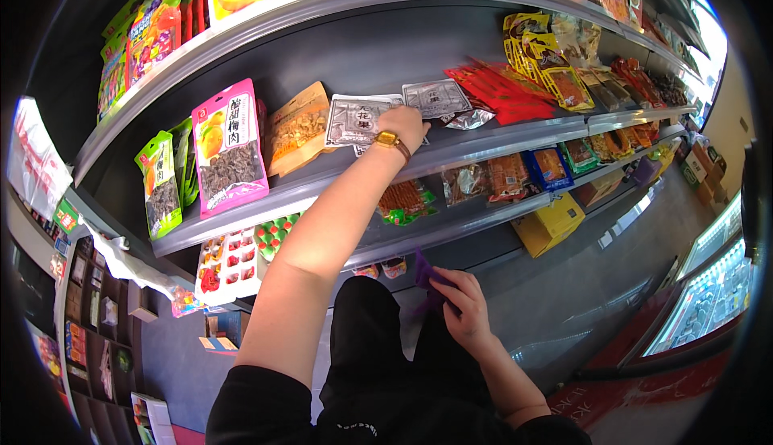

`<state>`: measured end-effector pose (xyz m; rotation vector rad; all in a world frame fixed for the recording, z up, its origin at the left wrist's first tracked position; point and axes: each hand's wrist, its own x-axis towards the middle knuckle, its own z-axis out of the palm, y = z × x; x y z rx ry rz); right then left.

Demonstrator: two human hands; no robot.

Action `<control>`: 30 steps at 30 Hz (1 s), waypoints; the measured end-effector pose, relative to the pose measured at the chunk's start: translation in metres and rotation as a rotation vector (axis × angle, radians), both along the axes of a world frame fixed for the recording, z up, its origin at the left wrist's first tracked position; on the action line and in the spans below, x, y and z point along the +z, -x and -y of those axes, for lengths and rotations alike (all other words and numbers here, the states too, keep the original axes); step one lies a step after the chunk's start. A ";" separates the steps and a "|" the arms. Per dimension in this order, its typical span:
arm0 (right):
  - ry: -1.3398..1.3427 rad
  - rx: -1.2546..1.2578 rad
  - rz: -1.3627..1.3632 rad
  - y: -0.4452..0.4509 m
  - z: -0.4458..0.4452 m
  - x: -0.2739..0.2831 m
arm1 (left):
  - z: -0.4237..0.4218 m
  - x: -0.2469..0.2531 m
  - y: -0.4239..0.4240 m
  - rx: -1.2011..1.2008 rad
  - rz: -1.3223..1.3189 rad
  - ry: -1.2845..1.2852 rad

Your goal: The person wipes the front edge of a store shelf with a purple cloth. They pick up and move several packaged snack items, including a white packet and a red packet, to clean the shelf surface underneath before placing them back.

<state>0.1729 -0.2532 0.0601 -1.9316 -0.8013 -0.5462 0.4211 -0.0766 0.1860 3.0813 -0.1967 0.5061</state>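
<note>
My left hand (403, 128), wearing a gold-coloured watch (386, 139) on the wrist, reaches onto the middle shelf. It rests against the right side of a silver-and-white snack packet (353, 120) that bears dark writing. Its fingertips are hidden, so whether they grip the packet cannot be made out. Just right of that hand lies a similar silver packet (436, 97), with a crumpled foil packet (470, 120) beside it. Lower down, in front of my legs, my right hand (465, 306) holds a purple cloth (426, 276) between thumb and fingers.
Left along the shelf (314, 188) stand a tan nut packet (299, 131), a pink dried-plum packet (229, 146) and a green packet (160, 185). Red packets (504, 91) fan out rightward. A yellow carton (549, 224) sits below. At right is a lit glass display case (700, 300).
</note>
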 end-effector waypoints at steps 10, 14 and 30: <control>-0.028 -0.030 -0.042 0.007 0.004 -0.004 | -0.010 -0.021 -0.040 -0.068 0.103 -0.066; -0.113 -0.052 -0.152 0.007 0.009 -0.007 | -0.018 0.007 -0.018 -0.067 0.298 0.098; -1.552 0.757 -1.024 -0.030 -0.017 -0.012 | -0.046 -0.103 0.269 -0.543 0.409 0.592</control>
